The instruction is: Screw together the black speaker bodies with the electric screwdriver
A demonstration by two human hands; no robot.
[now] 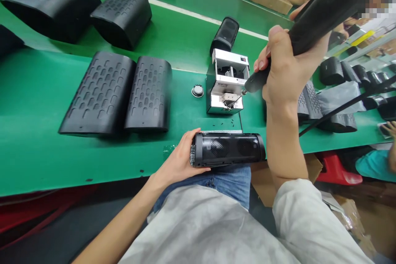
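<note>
Your electric screwdriver (312, 27) filled the right hand (286, 68), fingers curled round it, its bit (237, 99) at the screw feeder (225, 86) beyond the crosswise speaker (232, 148); left-hand (179, 163) fingers clasped the speaker's left end.

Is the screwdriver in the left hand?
No, the right hand grips the screwdriver, while the left hand holds one end of the black speaker.

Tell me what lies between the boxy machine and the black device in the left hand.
Head view: scattered small dark bits on the green tabletop, and a pale strip along the black device.
</note>
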